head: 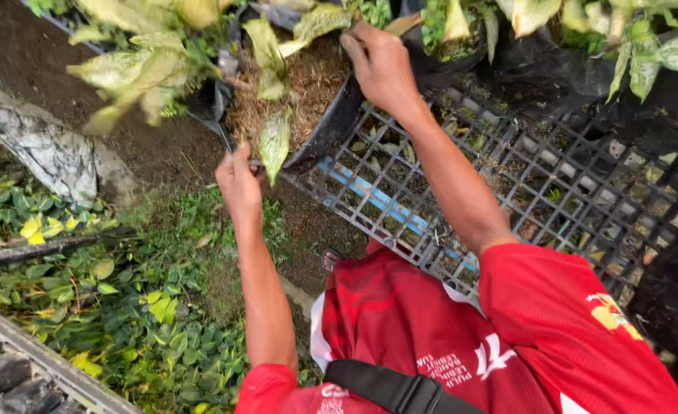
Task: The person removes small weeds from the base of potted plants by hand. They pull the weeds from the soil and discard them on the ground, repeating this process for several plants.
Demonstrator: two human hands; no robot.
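A black plastic grow bag [331, 126] filled with brown fibrous soil [308, 88] tilts at the edge of a black grid rack [523, 184]. A plant with pale yellow-green mottled leaves [274, 142] grows from it. My left hand [239, 180] grips the bag's near rim, fingers closed on the plastic, next to a drooping leaf. On the far rim of the same bag rests my right hand [381, 65], fingers curled over its edge. Both arms reach out from red sleeves.
More bagged plants with mottled leaves [136, 73] crowd the top of the view, and other black bags [668, 100] stand on the rack at right. Low green ground cover [139, 307] and bare soil [24, 54] lie to the left. A grey torn sack [44, 149] lies there too.
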